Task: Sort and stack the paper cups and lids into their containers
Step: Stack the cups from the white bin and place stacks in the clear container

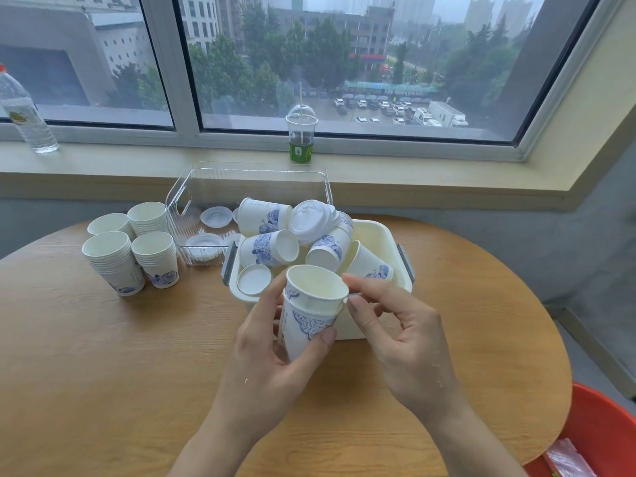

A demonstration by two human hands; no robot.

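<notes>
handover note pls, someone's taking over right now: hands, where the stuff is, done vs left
Left hand grips nested cups over the table; right hand pinches the inner cup's rim.
Four cup stacks stand at table left. Clear bin behind them holds loose lids.
White bin holds a jumble of cups, a lid stack lying on top.
Done: four stacks, some lids binned.
Left: the held pair, then empty the white bin.

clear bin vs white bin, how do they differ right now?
The clear bin is see-through with ribbed walls; the white bin is opaque with grey side latches. The clear bin holds only flat lids lying on its floor; the white bin is heaped with tumbled printed cups and a lid stack. The clear bin sits farther back, by the sill; the white bin is nearer the hands. Both stand open-topped on the wooden table.
</notes>
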